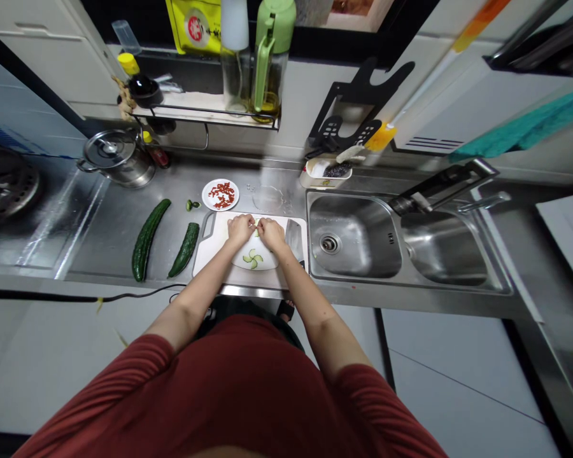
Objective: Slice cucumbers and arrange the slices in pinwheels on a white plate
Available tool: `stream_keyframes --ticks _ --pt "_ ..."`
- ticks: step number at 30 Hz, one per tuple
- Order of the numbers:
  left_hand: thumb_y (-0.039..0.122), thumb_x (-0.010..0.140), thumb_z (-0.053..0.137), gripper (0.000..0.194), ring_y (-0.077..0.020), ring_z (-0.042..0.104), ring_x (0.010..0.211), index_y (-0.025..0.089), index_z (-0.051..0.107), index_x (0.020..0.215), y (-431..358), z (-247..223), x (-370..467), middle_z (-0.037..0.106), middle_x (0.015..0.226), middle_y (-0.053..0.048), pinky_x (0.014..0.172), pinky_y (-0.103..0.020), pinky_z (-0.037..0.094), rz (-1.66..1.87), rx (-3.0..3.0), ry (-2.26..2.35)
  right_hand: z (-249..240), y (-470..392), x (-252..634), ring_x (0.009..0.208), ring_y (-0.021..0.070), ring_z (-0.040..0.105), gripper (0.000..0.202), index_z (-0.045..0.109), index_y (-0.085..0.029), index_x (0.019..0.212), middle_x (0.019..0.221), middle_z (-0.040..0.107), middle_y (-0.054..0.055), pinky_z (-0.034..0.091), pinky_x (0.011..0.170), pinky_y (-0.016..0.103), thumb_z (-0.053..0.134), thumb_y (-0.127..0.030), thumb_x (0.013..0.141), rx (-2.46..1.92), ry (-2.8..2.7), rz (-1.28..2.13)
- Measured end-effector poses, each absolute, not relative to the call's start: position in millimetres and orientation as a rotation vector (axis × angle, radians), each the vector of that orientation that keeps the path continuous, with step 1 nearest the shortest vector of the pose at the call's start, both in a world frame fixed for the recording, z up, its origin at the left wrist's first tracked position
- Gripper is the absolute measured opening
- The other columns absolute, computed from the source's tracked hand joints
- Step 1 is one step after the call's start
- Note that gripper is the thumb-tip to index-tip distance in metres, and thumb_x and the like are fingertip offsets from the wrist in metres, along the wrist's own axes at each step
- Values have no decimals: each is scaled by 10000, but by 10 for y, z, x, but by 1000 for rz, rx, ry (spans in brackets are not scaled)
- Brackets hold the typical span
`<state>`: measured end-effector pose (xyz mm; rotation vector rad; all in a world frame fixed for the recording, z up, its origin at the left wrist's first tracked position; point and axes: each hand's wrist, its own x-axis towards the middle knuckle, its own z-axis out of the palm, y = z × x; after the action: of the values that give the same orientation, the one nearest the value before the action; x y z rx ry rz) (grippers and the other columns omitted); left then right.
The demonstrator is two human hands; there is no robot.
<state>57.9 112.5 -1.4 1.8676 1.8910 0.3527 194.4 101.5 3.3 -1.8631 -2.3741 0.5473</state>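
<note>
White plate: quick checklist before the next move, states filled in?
1. White plate resting over the cutting board: ok.
2. Cucumber slices arranged at the plate's near side: ok.
3. Left hand and right hand both at the plate's far side: ok.
4. What the fingertips pinch: cannot tell, too small.
5. Knife clear of the hands: ok, at the board's right end.
6. Dish of red pieces off the board: ok, beyond it.

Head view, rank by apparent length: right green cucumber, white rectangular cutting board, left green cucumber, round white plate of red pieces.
1. White rectangular cutting board
2. Left green cucumber
3. Right green cucumber
4. Round white plate
</note>
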Motion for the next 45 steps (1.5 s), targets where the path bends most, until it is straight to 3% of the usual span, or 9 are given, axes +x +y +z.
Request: stream_keyframes --ticks 45 --pt "247 807 541 148 -217 608 966 260 662 891 1129 40 560 714 961 -16 869 -362 363 320 1858 1934 -8 1015 1966 939 213 566 237 606 -200 1068 1073 643 92 395 760 278 413 -256 942 -1856 -2287 541"
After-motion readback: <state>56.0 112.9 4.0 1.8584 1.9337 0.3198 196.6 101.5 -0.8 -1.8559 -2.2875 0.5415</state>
